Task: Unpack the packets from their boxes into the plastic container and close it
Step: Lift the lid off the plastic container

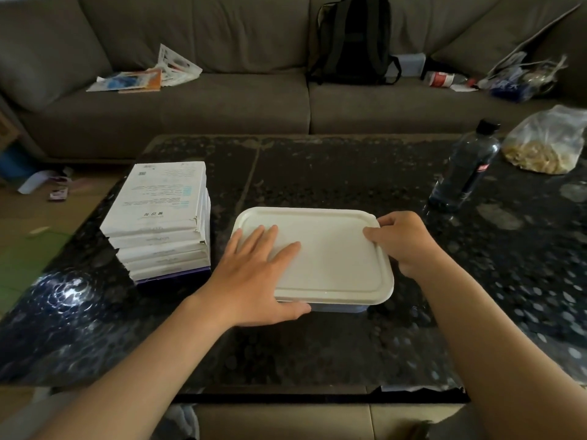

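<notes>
container: shallow rectangular plastic container (336,308), bluish clear base, sits on the dark speckled surface (317,173) in front of me, centre.
lid: white lid (330,262) is on top and flat. I can't tell if every corner is seated.
left-hand grip (254,277): fingers apart and straight, pressing flat on the lid's near-left corner, thumb along the near wall.
right-hand grip (403,242): fingers curled over the lid's right rim, clamped on that edge.
risk 1: if the right rim gets pulled hard, I judge the lid could pop free at once. The base could also skid, since the surface looks glossy.
risk 2: pressure on one corner only may leave the opposite corner proud, so it only looks closed.
risk 3: the stack of flat white cardboard boxes (158,204) is staggered and just beside the container's left. A left-forearm swing could topple it.
risk 4: the dark plastic bottle (463,173) stands to the far right, clear of the container. Low concern.
orientation: lid faces up. The long axis runs roughly left-right across my view, right end slightly nearer me.
contents: hidden by the lid.
</notes>
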Action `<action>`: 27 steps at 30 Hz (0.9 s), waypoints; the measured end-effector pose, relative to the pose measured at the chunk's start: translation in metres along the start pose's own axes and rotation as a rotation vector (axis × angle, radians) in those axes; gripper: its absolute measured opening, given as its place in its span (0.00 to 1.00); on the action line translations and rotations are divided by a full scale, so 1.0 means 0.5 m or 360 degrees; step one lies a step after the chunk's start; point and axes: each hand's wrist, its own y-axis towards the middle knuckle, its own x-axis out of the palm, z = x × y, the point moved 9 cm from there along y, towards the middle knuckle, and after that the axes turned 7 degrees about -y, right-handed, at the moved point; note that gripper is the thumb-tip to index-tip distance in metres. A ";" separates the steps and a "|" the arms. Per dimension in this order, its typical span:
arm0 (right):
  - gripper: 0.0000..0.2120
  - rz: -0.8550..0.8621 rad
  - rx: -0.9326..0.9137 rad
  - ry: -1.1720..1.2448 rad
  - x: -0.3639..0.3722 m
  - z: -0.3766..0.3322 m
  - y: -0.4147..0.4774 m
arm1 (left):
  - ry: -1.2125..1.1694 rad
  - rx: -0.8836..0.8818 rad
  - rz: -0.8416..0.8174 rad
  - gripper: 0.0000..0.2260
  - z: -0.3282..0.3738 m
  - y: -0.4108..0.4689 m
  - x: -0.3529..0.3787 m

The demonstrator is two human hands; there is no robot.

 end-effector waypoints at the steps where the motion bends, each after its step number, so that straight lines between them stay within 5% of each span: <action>1: 0.02 0.0000 0.0008 0.0003 0.000 0.003 0.006 | -0.0002 0.0001 0.0007 0.45 0.002 0.002 0.000; 13: 0.11 0.0001 0.0027 0.0167 -0.017 -0.003 0.032 | -0.0038 -0.0036 0.0011 0.45 0.007 0.018 -0.002; 18: 0.05 0.0016 -0.0038 0.0258 -0.031 -0.018 0.026 | -0.0088 -0.0026 0.0061 0.45 0.000 0.019 -0.008; 27: 0.07 0.0171 -0.0267 -0.0224 -0.039 -0.043 0.023 | -0.0100 -0.0071 0.0054 0.45 0.004 0.020 -0.009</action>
